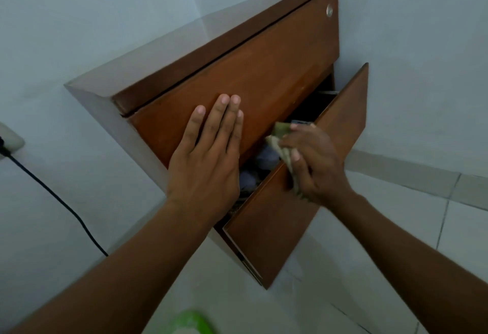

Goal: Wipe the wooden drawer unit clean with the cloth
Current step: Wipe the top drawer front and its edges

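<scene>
Got a reddish-brown wooden drawer unit (264, 69) here, parked against a pale wall, top drawer closed, lower drawer (303, 201) pulled out at an angle. Bracing with the left hand (208, 159) flat on the closed top front, fingers straight and together, gripping nothing. Holding a crumpled greenish-beige cloth (280, 138) in the right hand (314, 164), fingers and thumb curled round it, pressing it onto the top edge of the open drawer front. Looks like mid-wipe along that rim, with the big faces probably left to do.

Handling-wise: reckon on a soft, light, floppy cloth, so best bunched into a pad in the palm rather than dangled from a corner. Expect a stiff unit, heavy enough to stay put; less so the open drawer, likely to slide on its runners if shoved, so worth steadying by the front panel or its top edge. Smooth, glossy-looking finish, probably slick under a dry cloth, so no need to scrub hard.

Also spotting a small round metal lock (329, 11) at the top drawer's corner, some bluish-grey bundles (266, 158) inside the open drawer (can't tell what exactly), a black cable (60, 201) running from a wall socket (10, 138) on the left, and a blurry green thing (192, 323) at the bottom edge.
</scene>
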The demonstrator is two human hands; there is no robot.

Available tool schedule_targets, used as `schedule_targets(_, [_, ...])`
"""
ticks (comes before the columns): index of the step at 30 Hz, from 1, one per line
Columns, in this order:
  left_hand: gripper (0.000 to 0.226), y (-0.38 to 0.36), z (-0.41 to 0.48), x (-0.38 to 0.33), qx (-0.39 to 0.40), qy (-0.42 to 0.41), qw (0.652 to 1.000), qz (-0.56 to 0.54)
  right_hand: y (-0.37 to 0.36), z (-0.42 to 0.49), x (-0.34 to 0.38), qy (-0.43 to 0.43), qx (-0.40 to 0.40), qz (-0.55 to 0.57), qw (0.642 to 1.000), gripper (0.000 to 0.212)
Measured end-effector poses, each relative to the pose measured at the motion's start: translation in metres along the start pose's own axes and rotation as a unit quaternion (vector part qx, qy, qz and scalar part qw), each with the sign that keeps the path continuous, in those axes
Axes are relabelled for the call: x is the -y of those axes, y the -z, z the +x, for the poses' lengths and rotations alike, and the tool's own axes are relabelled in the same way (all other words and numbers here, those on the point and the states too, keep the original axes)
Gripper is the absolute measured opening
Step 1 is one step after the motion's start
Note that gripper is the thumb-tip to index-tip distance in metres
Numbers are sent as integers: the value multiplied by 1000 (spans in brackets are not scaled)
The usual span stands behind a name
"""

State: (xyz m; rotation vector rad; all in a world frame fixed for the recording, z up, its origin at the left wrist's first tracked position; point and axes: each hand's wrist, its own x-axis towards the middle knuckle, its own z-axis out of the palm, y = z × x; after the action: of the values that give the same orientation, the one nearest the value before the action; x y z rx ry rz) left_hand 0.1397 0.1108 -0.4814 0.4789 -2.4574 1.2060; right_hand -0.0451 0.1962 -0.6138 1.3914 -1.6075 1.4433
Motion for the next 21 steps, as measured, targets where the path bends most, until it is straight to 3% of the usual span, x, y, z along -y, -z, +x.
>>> schedule_targets(6, [69, -1, 36, -14, 24, 2, 999, -32, 15, 39, -95, -82, -27, -25, 996, 29])
schedule_targets(13, [72, -2, 51, -24, 49, 2, 997, -66, 33, 80, -140, -179, -54, -54, 981, 28])
schedule_targets(17, [73, -5, 53, -24, 54, -6, 997, -59, 33, 82, -123, -305, -207, -73, 926, 34])
schedule_targets(19, [72, -6, 55, -26, 55, -18, 997, -47, 28, 73, -83, -249, -228, -43, 940, 27])
schedule_targets(21, [70, -7, 59, -27, 54, -24, 997, -51, 14, 59, -46, -151, -167, 3, 974, 21])
